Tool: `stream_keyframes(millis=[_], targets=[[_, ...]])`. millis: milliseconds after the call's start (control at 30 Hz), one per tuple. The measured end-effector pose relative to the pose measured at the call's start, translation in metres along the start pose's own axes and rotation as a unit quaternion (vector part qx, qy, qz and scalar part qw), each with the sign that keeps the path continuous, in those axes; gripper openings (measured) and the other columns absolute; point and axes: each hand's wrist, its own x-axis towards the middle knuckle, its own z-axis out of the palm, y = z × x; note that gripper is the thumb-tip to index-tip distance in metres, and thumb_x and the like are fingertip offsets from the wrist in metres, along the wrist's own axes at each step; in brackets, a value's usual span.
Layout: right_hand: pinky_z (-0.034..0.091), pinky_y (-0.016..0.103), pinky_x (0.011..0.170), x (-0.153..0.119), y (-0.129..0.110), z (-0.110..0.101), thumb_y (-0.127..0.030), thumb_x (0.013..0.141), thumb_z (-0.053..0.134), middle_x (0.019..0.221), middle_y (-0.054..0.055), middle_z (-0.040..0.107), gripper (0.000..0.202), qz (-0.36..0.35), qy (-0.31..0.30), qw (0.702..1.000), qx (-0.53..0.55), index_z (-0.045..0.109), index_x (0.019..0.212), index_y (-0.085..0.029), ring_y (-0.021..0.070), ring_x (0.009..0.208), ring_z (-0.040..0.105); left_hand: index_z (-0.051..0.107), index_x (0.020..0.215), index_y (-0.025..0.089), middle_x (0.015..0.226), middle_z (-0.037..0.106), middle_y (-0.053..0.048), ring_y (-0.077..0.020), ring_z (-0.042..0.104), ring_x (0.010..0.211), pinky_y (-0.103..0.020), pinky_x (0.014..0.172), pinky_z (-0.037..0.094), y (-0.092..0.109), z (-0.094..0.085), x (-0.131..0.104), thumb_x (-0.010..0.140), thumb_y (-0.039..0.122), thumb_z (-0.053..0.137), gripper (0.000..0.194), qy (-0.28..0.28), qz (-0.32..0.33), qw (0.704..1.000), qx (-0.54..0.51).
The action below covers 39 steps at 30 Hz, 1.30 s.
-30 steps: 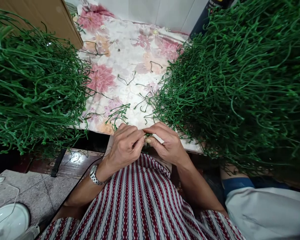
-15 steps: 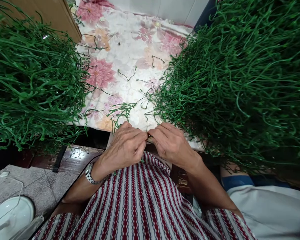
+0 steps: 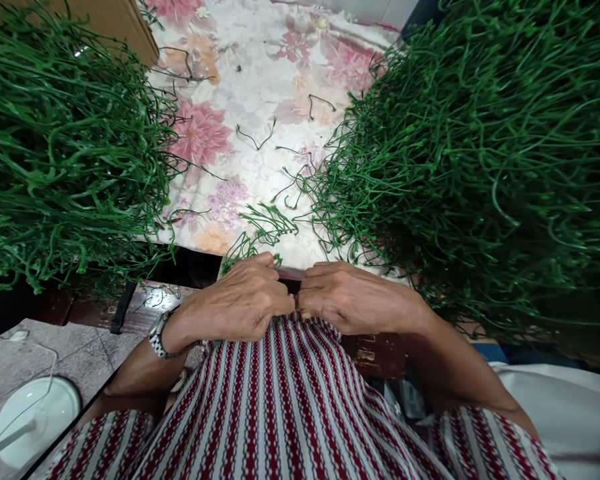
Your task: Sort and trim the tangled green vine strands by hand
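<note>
My left hand (image 3: 247,297), with a metal watch (image 3: 159,333) on its wrist, is closed on a small bunch of thin green stems (image 3: 267,223). Their tips stick out beyond the knuckles, over the edge of the table. Curled just to the right is my right hand (image 3: 347,297), its fingertips almost meeting the left ones. Whatever the right fingers pinch is hidden by the hand. Both hands are in front of the striped top (image 3: 275,400), just below the table edge.
A large heap of green stems (image 3: 455,153) covers the right side, another heap (image 3: 70,160) the left. Loose stems lie on the flowered tablecloth (image 3: 260,87) between them. A cardboard box (image 3: 135,30) stands at back left. A white round base (image 3: 37,420) is at lower left.
Both hands have come down towards my body, and my forearms are spread wider. The bunch in the left hand has shifted slightly right. The heaps look unchanged.
</note>
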Motion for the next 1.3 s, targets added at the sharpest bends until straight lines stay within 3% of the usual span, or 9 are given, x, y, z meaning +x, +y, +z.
stream_keyframes(millis=[133, 233, 467, 600, 767, 1000, 1100, 1200, 1300], targets=[[0.039, 0.026, 0.066, -0.023, 0.003, -0.007, -0.01, 0.085, 0.044, 0.064, 0.0, 0.057, 0.019, 0.035, 0.078, 0.996, -0.002, 0.055, 0.072, -0.017, 0.0107, 0.06, 0.047, 0.046, 0.055, 0.017, 0.052, 0.048, 0.003, -0.0116, 0.036, 0.054, -0.032, 0.069, 0.032, -0.008, -0.01, -0.013, 0.074, 0.005, 0.036, 0.024, 0.036, 0.005, 0.999, -0.014], [0.037, 0.025, 0.062, -0.036, 0.003, -0.016, -0.017, 0.086, 0.049, 0.067, 0.002, 0.058, 0.012, 0.092, 0.197, 0.976, 0.008, 0.058, 0.079, -0.016, 0.0115, 0.063, 0.049, 0.054, 0.062, 0.018, 0.051, 0.05, 0.002, -0.0113, 0.041, 0.052, -0.03, 0.066, 0.034, -0.014, -0.017, -0.017, 0.08, 0.009, 0.038, 0.025, 0.137, -0.006, 0.989, -0.055], [0.039, 0.022, 0.061, 0.001, 0.0, 0.002, -0.022, 0.09, 0.044, 0.08, 0.002, 0.058, 0.014, 0.17, 0.372, 0.908, 0.089, 0.055, 0.093, -0.015, 0.0102, 0.068, 0.053, 0.061, 0.083, 0.015, 0.068, 0.064, -0.001, -0.0109, 0.054, 0.062, -0.024, 0.061, 0.041, -0.013, 0.002, 0.008, 0.085, 0.019, 0.05, 0.012, 0.308, -0.096, 0.932, -0.164], [0.038, 0.023, 0.06, 0.022, 0.005, 0.023, -0.038, 0.083, 0.057, 0.075, 0.001, 0.053, 0.024, 0.169, 0.336, 0.918, 0.127, 0.053, 0.089, -0.015, 0.0109, 0.065, 0.048, 0.061, 0.086, 0.016, 0.074, 0.065, -0.002, -0.0109, 0.057, 0.068, -0.023, 0.065, 0.044, -0.011, 0.012, 0.009, 0.084, 0.019, 0.051, 0.011, 0.33, -0.129, 0.915, -0.194], [0.036, 0.022, 0.059, 0.024, 0.007, 0.031, -0.027, 0.088, 0.05, 0.071, 0.0, 0.049, 0.014, 0.144, 0.334, 0.921, 0.142, 0.053, 0.083, -0.014, 0.0096, 0.064, 0.046, 0.056, 0.099, 0.017, 0.087, 0.063, -0.003, -0.0102, 0.057, 0.074, -0.022, 0.067, 0.046, -0.01, 0.012, 0.004, 0.084, 0.02, 0.052, 0.016, 0.335, -0.154, 0.903, -0.221], [0.034, 0.024, 0.06, 0.014, 0.002, 0.026, -0.022, 0.09, 0.042, 0.074, 0.003, 0.046, 0.017, 0.174, 0.276, 0.945, 0.024, 0.054, 0.08, -0.014, 0.0122, 0.066, 0.044, 0.057, 0.082, 0.016, 0.078, 0.064, -0.001, -0.0113, 0.053, 0.071, -0.027, 0.072, 0.04, -0.011, 0.003, 0.001, 0.083, 0.02, 0.052, 0.006, 0.245, -0.122, 0.954, -0.126], [0.033, 0.024, 0.059, 0.013, -0.001, 0.025, -0.019, 0.09, 0.038, 0.073, 0.002, 0.046, 0.019, 0.168, 0.269, 0.948, -0.002, 0.052, 0.079, -0.015, 0.0123, 0.066, 0.042, 0.054, 0.071, 0.015, 0.066, 0.057, 0.0, -0.0108, 0.048, 0.064, -0.029, 0.069, 0.036, -0.011, 0.002, 0.001, 0.085, 0.022, 0.049, 0.016, 0.211, -0.109, 0.968, -0.085], [0.031, 0.024, 0.058, 0.012, -0.001, 0.021, -0.021, 0.092, 0.035, 0.064, 0.0, 0.042, 0.025, 0.11, 0.252, 0.961, 0.038, 0.047, 0.071, -0.016, 0.0114, 0.061, 0.039, 0.046, 0.057, 0.016, 0.053, 0.046, 0.002, -0.0104, 0.042, 0.056, -0.029, 0.064, 0.033, -0.012, 0.002, -0.001, 0.089, 0.022, 0.041, 0.032, 0.181, -0.061, 0.975, -0.117], [0.035, 0.022, 0.062, 0.011, 0.004, 0.015, -0.029, 0.094, 0.034, 0.062, -0.001, 0.044, 0.032, -0.027, 0.157, 0.973, 0.168, 0.046, 0.067, -0.017, 0.0102, 0.061, 0.042, 0.045, 0.054, 0.017, 0.05, 0.048, 0.0, -0.0116, 0.045, 0.055, -0.03, 0.066, 0.036, -0.014, 0.0, -0.002, 0.09, 0.028, 0.036, 0.039, 0.096, 0.036, 0.972, -0.213]])
